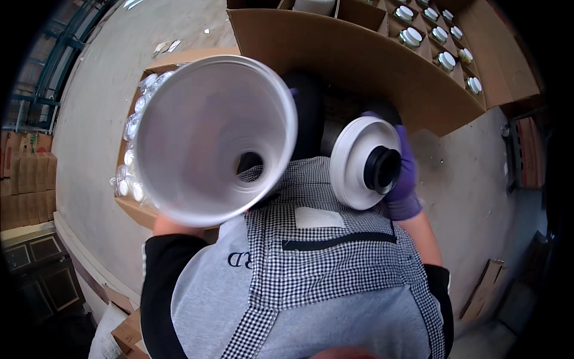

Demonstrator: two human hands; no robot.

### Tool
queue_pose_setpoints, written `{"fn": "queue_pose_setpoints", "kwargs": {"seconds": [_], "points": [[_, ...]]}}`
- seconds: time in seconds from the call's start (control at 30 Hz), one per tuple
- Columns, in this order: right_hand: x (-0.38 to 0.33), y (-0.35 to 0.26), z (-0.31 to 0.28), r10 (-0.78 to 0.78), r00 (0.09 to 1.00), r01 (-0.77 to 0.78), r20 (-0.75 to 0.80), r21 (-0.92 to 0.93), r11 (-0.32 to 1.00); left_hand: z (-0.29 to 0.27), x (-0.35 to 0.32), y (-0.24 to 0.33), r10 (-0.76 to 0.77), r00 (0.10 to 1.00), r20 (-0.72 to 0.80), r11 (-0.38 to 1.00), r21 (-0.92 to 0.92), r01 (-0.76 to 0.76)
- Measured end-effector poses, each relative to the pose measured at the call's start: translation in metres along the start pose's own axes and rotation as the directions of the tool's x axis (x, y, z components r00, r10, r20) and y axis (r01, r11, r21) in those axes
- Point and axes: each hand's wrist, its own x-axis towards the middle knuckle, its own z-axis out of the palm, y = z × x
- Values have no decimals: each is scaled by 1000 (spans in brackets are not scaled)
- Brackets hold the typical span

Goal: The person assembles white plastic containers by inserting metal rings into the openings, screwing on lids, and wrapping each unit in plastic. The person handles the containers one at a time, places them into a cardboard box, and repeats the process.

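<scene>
A large white funnel-shaped shell [197, 131], wide mouth up and with a round hole at its narrow end, is held up on the left. My left hand [293, 92] is behind it; only a bit of purple glove shows past the rim, and its fingers are mostly hidden. On the right, my right hand [405, 188], in a purple glove, grips a white round stepped part [350, 161] by its far side. A black ring-shaped neck [382, 170] sticks out of this part's middle. The two white pieces are apart, both above my checked apron [323, 263].
Ahead stands a big cardboard carton [335, 51] with dividers and several white-capped jars [411, 37]. Beyond the shell, a smaller carton [134, 209] holds plastic-wrapped white-capped items [128, 157]. Stacked boxes [30, 179] are at far left, a flat cardboard piece [483, 288] at right.
</scene>
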Motion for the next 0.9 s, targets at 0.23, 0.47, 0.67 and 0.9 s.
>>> {"fn": "queue_pose_setpoints", "kwargs": {"seconds": [0.23, 0.47, 0.67, 0.9], "points": [[-6, 42, -25, 38, 997, -69, -64, -627, 776, 104, 23, -43, 518, 854, -44, 553, -744, -374], [-31, 0, 6, 52, 963, 233, 264, -917, 325, 146, 34, -59, 624, 758, -187, 272, -858, -435], [-36, -14, 10, -90, 959, 279, 268, -848, 451, 160, 33, -59, 641, 741, -199, 220, -878, -426], [-46, -24, 3, -19, 962, 252, 272, -863, 438, 168, 37, -62, 664, 721, -198, 195, -886, -422]]}}
